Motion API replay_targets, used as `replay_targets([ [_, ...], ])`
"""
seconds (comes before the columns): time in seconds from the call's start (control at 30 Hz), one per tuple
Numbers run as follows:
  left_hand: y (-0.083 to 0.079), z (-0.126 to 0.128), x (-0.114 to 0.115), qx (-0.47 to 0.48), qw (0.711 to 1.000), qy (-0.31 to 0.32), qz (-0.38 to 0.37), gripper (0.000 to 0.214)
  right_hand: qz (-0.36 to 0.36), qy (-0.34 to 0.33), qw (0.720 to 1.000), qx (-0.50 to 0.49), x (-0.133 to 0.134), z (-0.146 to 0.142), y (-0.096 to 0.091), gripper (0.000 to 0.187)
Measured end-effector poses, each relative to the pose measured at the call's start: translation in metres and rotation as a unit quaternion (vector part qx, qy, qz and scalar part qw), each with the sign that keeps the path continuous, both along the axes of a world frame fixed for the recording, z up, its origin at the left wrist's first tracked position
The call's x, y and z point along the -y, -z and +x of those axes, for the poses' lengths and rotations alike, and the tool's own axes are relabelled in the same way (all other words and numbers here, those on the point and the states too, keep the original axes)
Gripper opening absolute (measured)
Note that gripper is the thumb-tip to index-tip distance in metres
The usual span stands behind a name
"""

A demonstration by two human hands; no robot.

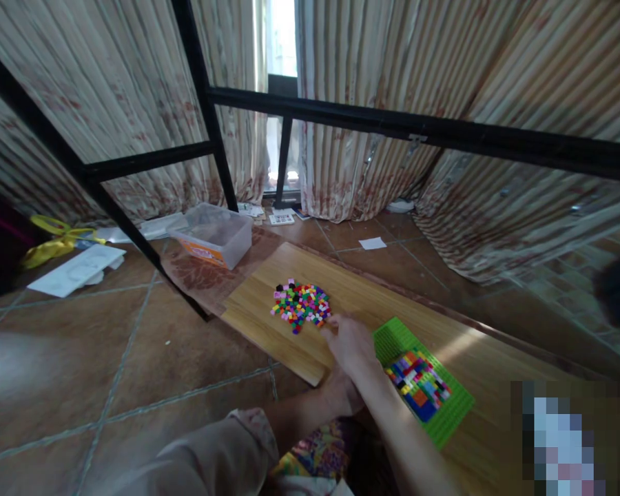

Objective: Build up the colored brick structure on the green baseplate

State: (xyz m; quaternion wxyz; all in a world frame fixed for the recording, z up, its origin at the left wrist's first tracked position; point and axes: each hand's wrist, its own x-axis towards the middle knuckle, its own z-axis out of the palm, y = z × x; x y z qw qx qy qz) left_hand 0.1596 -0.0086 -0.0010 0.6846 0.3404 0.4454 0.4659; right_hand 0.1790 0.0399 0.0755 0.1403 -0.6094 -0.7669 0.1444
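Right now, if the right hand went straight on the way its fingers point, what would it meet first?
The heap of small multicoloured plastic bricks on the pale wooden board: the right hand is at its near edge, though contact is unclear.

A black metal frame (pixel 393 124) crossed the room. Behind it hung striped, red-stained curtains (pixel 382 103), parted beside the frame's upright post to show a narrow window (pixel 282 34) bright with daylight. Below the frame spread a brown tiled floor (pixel 108 344) with pale grout lines. In front of the frame a long wooden board (pixel 269 324) lay flat, sunlit along its right part.
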Motion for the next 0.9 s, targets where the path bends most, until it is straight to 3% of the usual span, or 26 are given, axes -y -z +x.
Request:
replay_targets([
  [0.13,0.005,0.003,-0.002,0.112,0.993,0.003,-0.041,0.036,-0.019,0.003,0.998,0.062,-0.014,-0.013,0.003,0.019],
  [0.3,-0.001,-0.001,-0.004,0.166,0.984,0.013,-0.062,0.037,-0.056,-0.017,0.995,0.083,-0.021,-0.019,0.003,0.015],
  [0.6,-0.013,-0.005,0.002,0.062,0.997,0.042,0.018,0.034,-0.045,0.007,0.998,0.041,-0.009,-0.013,-0.005,0.017],
  [0.73,-0.016,-0.008,0.002,0.010,0.996,0.066,0.064,0.036,0.027,0.065,0.993,-0.095,0.019,0.010,-0.016,0.017],
  [0.83,-0.022,-0.014,0.000,-0.042,0.989,0.082,0.118,0.021,0.081,0.136,0.966,-0.204,0.047,0.047,-0.019,0.024],
  [0.9,-0.026,-0.018,-0.001,-0.142,0.967,0.091,0.191,0.015,0.088,0.183,0.954,-0.221,0.063,0.080,-0.017,0.030],
])
